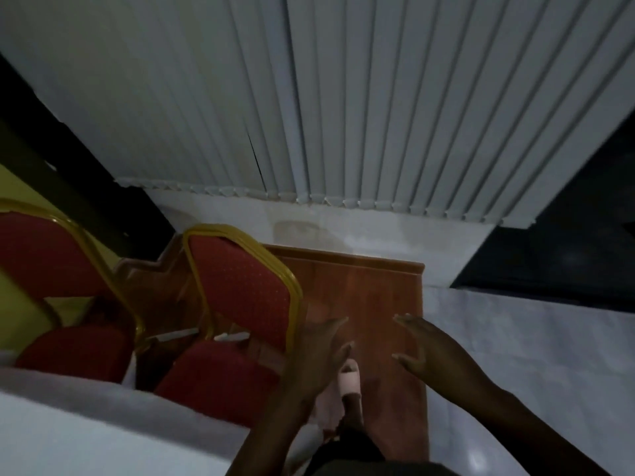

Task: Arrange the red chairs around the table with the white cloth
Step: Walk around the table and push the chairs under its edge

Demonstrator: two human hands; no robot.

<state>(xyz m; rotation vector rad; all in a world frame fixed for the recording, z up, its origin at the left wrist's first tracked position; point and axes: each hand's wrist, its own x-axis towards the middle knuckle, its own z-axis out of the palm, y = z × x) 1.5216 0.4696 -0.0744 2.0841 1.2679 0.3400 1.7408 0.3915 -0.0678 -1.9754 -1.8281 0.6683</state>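
Two red chairs with gold frames stand at the white-clothed table (86,427), which fills the lower left. The nearer red chair (237,286) is at centre left, its seat against the table edge. The second red chair (44,255) is at the far left, partly cut off by the frame. My left hand (319,355) hovers just right of the nearer chair's back, fingers spread, holding nothing. My right hand (422,348) is a little further right, also with fingers apart and empty. Neither hand touches a chair.
White vertical blinds (378,115) hang along the wall ahead. A brown wooden floor strip (374,297) runs under my hands, with pale tiles (532,355) to the right. My foot in a light sandal (350,376) is on the strip. Dark window area at the right.
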